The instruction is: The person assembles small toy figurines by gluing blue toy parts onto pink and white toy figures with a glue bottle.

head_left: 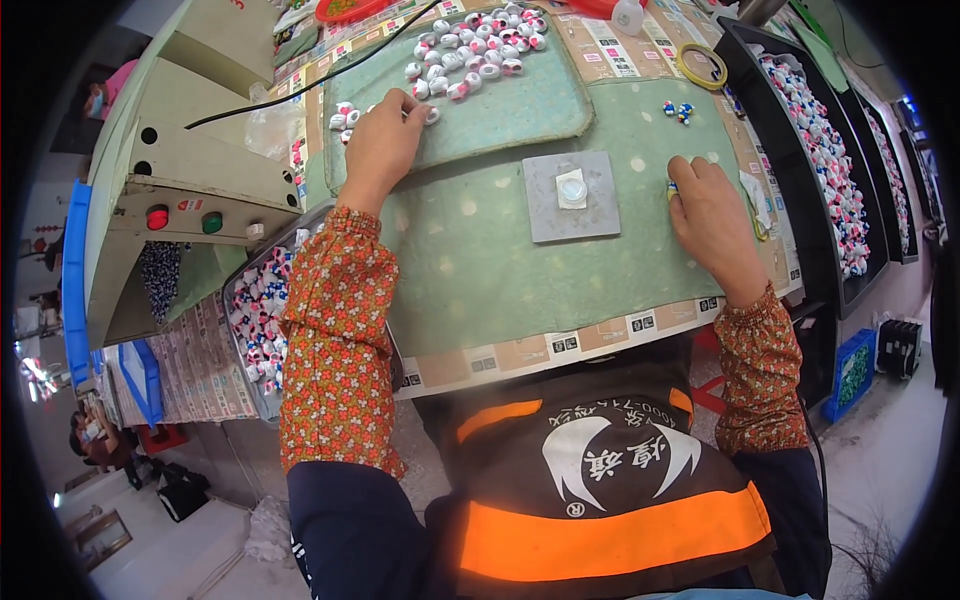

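My left hand (383, 140) is closed at the near left of a green tray (460, 155), its fingertips on a small white rounded piece (432, 116). Several white-and-pink rounded pieces (470, 60) are heaped toward the tray's far side, and a few more lie beside my left hand. On the right of the green mat (470, 270), my right hand (708, 215) is closed around a small blue-and-yellow piece (672, 188), mostly hidden by the fingers. Between my hands lies a grey square plate (545, 220) with a clear round disc (572, 190) at its middle.
Small blue-and-white pieces (678, 112) lie beyond my right hand. A yellow tape roll (702, 66) sits at the far right, near a black bin (835, 190) of small parts. At left stand a machine housing with red (157, 217) and green (212, 223) buttons and another parts bin (262, 320).
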